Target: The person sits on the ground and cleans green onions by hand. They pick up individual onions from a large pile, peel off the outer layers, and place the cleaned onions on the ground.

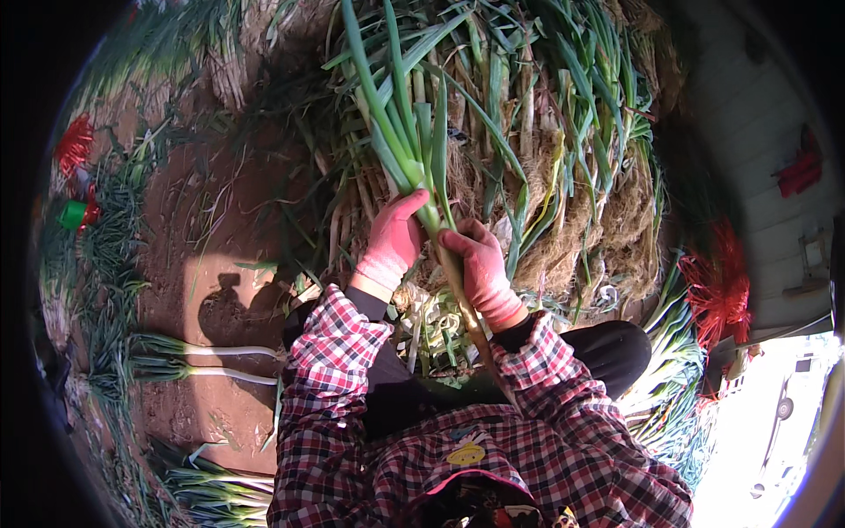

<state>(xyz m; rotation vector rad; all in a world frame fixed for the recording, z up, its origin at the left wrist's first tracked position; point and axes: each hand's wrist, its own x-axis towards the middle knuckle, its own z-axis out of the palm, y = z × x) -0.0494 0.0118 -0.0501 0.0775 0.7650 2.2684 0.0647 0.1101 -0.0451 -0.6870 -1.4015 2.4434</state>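
Observation:
A large green onion (460, 280) lies aslant before my chest, green leaves pointing up and the brownish stalk running down towards my right sleeve. My left hand (395, 234), in a pink glove, grips it at the neck, just below where the leaves fan out. Slightly lower, my right hand (480, 261), also gloved in pink, pinches the stalk's side with thumb and fingers, at the base of a separate outer leaf (438, 145). The root end is hidden by my right forearm. Peeled scraps (432, 323) lie beneath my hands, between my legs.
A heap of green onions with dry roots (561, 218) rises right in front. Two white-stalked onions (231, 371) lie on the soil at left, with another bunch (224, 492) nearer. Red twine (719, 290) hangs at right above more onions (670, 383). A green spool (72, 214) sits far left.

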